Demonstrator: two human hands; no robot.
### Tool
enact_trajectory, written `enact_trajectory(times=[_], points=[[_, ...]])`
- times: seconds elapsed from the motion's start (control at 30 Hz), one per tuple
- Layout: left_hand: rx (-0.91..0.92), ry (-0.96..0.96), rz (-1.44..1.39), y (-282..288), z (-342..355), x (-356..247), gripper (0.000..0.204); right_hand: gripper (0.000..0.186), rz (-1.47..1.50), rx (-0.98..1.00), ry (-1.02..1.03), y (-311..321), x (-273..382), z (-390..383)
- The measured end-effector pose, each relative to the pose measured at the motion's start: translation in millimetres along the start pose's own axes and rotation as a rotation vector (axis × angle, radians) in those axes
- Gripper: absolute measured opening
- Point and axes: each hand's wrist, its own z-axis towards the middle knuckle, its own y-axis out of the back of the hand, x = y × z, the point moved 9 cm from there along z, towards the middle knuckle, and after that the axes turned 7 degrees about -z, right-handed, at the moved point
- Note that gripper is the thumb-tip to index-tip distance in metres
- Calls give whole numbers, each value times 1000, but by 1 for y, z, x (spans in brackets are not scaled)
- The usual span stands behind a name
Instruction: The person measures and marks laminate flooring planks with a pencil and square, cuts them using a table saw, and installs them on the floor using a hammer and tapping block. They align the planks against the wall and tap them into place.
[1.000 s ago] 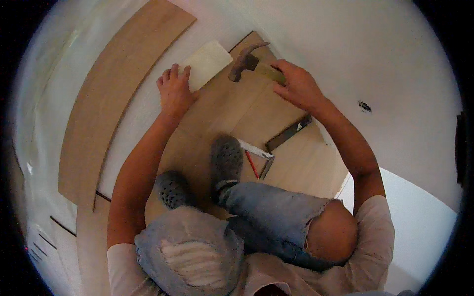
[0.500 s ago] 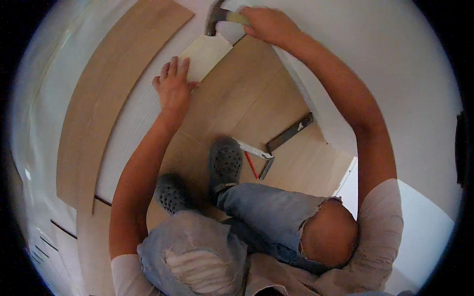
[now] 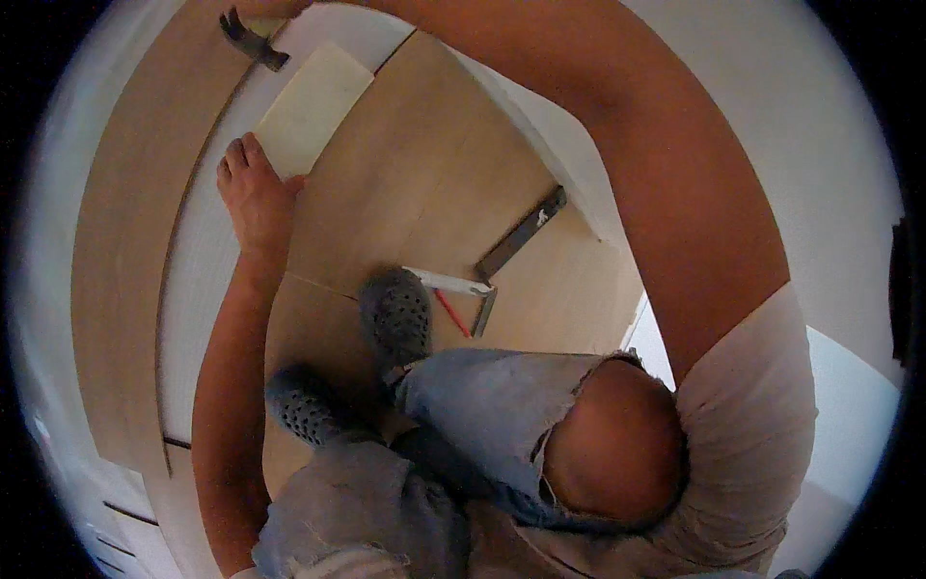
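Observation:
My left hand (image 3: 258, 203) lies on the near end of a pale cream rectangular board (image 3: 316, 108), its fingers stretched along the left side and its thumb at the right corner. That board sits against the edge of the laid wood-look floor planks (image 3: 386, 183). At the top edge, my right hand (image 3: 278, 9) is partly cut off by the picture. It grips a claw hammer, whose dark head (image 3: 253, 41) hangs to the left of the cream board, apart from it. The hammer's handle is mostly hidden.
A loose long plank (image 3: 125, 251) lies to the left, over white ribbed underlay (image 3: 207, 212). Near my clog shoes (image 3: 395, 314) lie a dark flat bar (image 3: 521, 234), a white-and-grey folding tool (image 3: 449, 281) and a red pencil-like stick (image 3: 451, 313). A white wall (image 3: 714, 87) rises on the right.
The hammer has swung left, from above the cream board's far end to beyond its left side. My right arm reaches farther across the top; the whole view has shifted somewhat.

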Motion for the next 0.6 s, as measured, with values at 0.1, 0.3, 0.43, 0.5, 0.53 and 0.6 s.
enact_trajectory(times=[0.1, 0.3, 0.43, 0.5, 0.53, 0.6], points=[[53, 42, -34, 3, 4, -4, 91, 21, 60, 12, -81, 7, -31, 1], [14, 11, -16, 4, 8, 6, 89, 19, 45, 101, 52, -6, 7, -4], [103, -51, 54, -13, -7, 27, 86, 24, 217, 28, 31, -7, 18, -14], [119, -101, 24, -12, 9, 10, 84, 27, 220, 48, 101, -26, 21, -13], [78, -130, -40, -6, 28, -4, 83, 28, 129, 92, 153, -36, 5, -6], [77, -92, 13, -12, 30, -2, 83, 29, 32, 187, 190, -35, -1, 2]])
